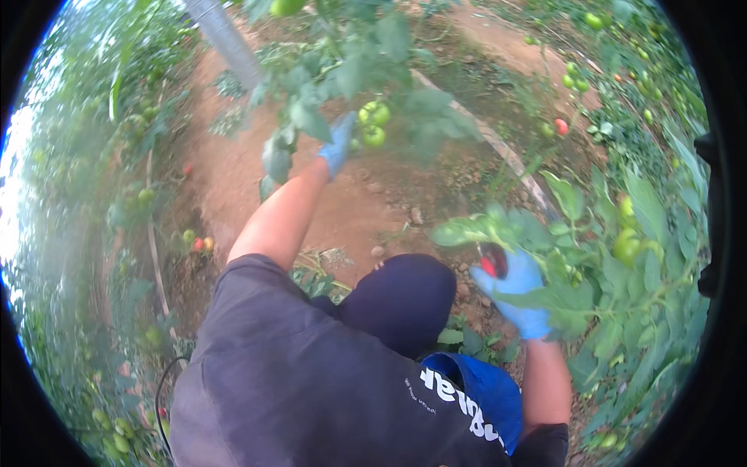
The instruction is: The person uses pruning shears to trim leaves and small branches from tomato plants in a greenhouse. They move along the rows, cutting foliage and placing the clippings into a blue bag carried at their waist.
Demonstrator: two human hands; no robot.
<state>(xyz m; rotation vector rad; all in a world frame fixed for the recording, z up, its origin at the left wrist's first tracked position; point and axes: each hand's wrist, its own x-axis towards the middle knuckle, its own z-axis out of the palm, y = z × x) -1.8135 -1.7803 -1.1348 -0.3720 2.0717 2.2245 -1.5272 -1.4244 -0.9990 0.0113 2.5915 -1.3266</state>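
My left hand point(338, 143), in a blue glove, reaches up beside a cluster of green tomatoes point(373, 124). Leaves point(309, 119) of the tomato plant hang over it, and its fingers are too blurred to tell whether they grip a stem. In my right hand point(516, 289), also gloved in blue, is a small red and dark object point(493, 261); blur leaves its exact kind unclear. Tomato leaves point(569, 303) partly cover that hand. More green tomatoes point(627, 245) hang to its right.
A blue bucket point(508, 388) stands by my right forearm, partly behind my shirt. A grey post point(224, 44) rises at upper left. Red and green tomatoes point(199, 244) hang low along the left row. A pale strip point(496, 140) crosses the bare soil point(362, 204).
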